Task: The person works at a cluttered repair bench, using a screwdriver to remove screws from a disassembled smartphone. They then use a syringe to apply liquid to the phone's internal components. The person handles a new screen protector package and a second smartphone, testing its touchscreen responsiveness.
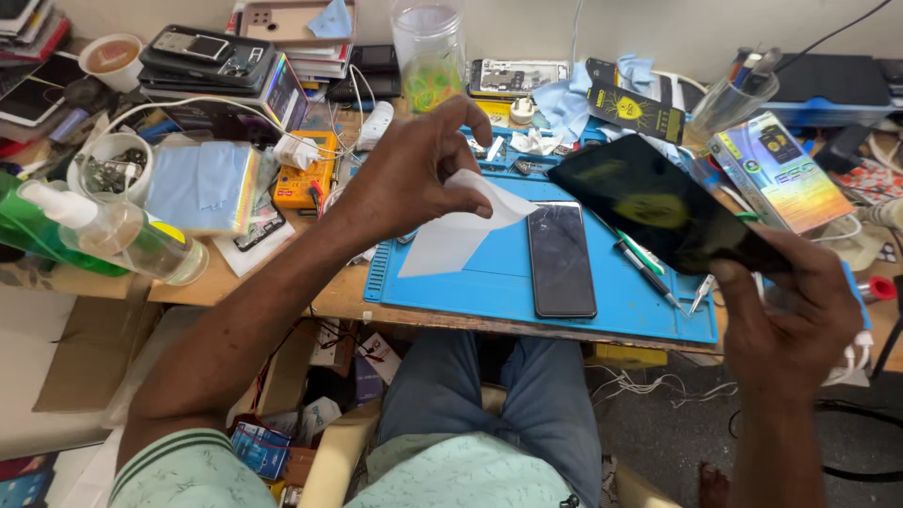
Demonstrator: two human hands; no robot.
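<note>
Overhead, the left hand (404, 183) pinches a white sheet (461, 230) between its fingertips. Opposite it, the right hand (785, 315) clasps a tilted black panel (658, 202); beneath both grips lies a cracked phone (561, 259).

Cluttered wooden bench (235, 273), blue mat (489, 282), spray bottle (122, 230)

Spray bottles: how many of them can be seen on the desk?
2. A clear spray bottle lies tilted at the desk's left edge, and a green spray bottle lies just behind it, partly covered. More could be hidden in the clutter behind.
</note>
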